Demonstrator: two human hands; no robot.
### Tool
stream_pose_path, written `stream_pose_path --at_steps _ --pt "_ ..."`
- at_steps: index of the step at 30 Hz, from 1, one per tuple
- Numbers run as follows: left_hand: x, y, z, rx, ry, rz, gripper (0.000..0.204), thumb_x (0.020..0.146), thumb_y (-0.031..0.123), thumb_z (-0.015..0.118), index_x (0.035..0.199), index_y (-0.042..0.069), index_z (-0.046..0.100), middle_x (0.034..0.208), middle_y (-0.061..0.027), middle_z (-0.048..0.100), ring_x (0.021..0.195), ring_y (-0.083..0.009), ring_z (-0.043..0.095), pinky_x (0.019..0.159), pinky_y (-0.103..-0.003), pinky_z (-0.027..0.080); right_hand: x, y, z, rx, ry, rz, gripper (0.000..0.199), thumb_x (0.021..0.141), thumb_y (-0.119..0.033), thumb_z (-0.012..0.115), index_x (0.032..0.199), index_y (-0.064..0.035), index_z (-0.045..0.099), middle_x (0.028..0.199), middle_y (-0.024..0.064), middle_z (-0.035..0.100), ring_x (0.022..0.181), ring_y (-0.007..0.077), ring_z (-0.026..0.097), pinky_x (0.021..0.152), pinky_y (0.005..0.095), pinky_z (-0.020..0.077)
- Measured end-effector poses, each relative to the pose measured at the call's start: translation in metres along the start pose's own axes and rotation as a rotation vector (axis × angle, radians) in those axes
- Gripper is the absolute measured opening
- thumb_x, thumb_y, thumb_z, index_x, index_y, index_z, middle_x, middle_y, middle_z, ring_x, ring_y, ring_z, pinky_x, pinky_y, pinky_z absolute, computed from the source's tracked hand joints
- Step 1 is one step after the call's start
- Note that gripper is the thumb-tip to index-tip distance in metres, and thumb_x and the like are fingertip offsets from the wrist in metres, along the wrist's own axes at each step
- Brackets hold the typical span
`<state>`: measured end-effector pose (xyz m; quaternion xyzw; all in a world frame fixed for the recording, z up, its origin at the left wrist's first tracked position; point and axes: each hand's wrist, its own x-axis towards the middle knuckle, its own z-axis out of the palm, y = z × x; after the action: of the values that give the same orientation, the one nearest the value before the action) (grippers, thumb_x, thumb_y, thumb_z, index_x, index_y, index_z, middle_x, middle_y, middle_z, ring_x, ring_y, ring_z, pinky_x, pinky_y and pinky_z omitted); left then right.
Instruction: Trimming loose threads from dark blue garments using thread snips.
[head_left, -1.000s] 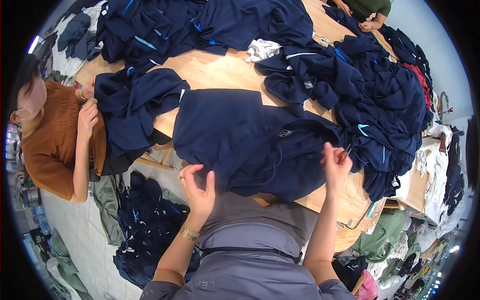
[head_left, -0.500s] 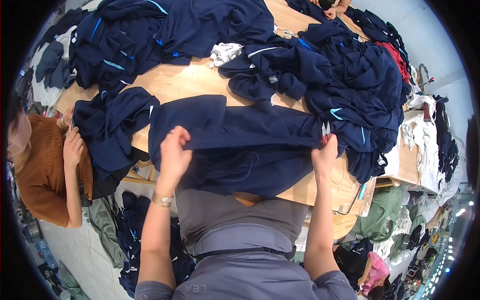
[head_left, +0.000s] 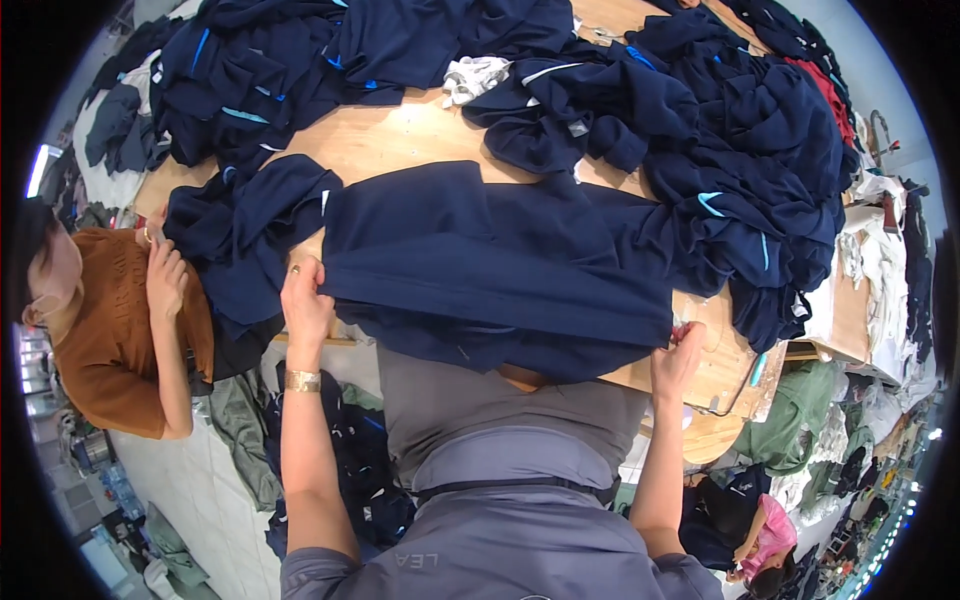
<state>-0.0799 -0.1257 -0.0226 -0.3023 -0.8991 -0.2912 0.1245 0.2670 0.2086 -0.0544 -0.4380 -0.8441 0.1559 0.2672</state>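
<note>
A navy garment (head_left: 500,275) is stretched sideways in front of me, part on the wooden table and part over its near edge. My left hand (head_left: 307,300) pinches its left end, fingers closed on the cloth. At the right end, my right hand (head_left: 680,358) is closed on the lower corner of the cloth. A bit of red and metal shows at the right fingers, from the small red-handled thread snips (head_left: 682,326), mostly hidden now by the hand. A white tag (head_left: 325,203) shows at the garment's upper left edge.
Heaps of navy garments (head_left: 740,140) with light-blue trim cover the table's far side and right. A white cloth bundle (head_left: 474,80) lies among them. Close on my left, a person in a brown shirt (head_left: 120,330) handles another navy garment (head_left: 250,235). The wooden table (head_left: 400,135) has a curved edge.
My left hand has moved left and down to the garment's end, and my right hand slightly right and down. The cloth is pulled straighter. The snips' blades, visible before, are now mostly hidden.
</note>
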Motion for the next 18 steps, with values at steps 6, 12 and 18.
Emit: stream_pose_path --at_steps 6,12,18 --pt "-0.015 -0.012 0.012 0.062 -0.093 -0.031 0.027 0.054 -0.015 0.048 0.071 0.003 0.037 0.066 -0.0138 0.043 0.066 -0.0349 0.046 0.060 -0.041 0.037 -0.024 0.010 0.017 -0.085 -0.054 0.074 0.036 0.058 0.011 0.053 0.089 -0.0029 0.040 0.085 0.0179 0.044 0.076 0.0420 0.048 0.064 0.0453 0.0390" --pt "-0.015 -0.001 0.014 0.059 -0.081 0.011 0.027 0.055 -0.015 0.048 0.072 0.003 0.037 0.066 -0.0132 0.043 0.066 -0.0351 0.047 0.060 -0.041 0.037 -0.030 0.009 0.017 -0.090 -0.062 0.089 0.036 0.058 0.010 0.053 0.089 -0.0028 0.040 0.084 0.0170 0.044 0.077 0.0418 0.048 0.064 0.0453 0.0395" --pt "-0.017 0.020 0.018 0.033 -0.124 -0.002 0.028 0.055 -0.015 0.049 0.073 0.005 0.038 0.068 -0.0118 0.044 0.066 -0.0344 0.049 0.058 -0.041 0.039 -0.034 -0.001 0.017 -0.026 -0.069 0.104 0.033 0.059 0.008 0.053 0.087 -0.0037 0.041 0.078 0.0166 0.045 0.072 0.0414 0.049 0.062 0.0443 0.0396"
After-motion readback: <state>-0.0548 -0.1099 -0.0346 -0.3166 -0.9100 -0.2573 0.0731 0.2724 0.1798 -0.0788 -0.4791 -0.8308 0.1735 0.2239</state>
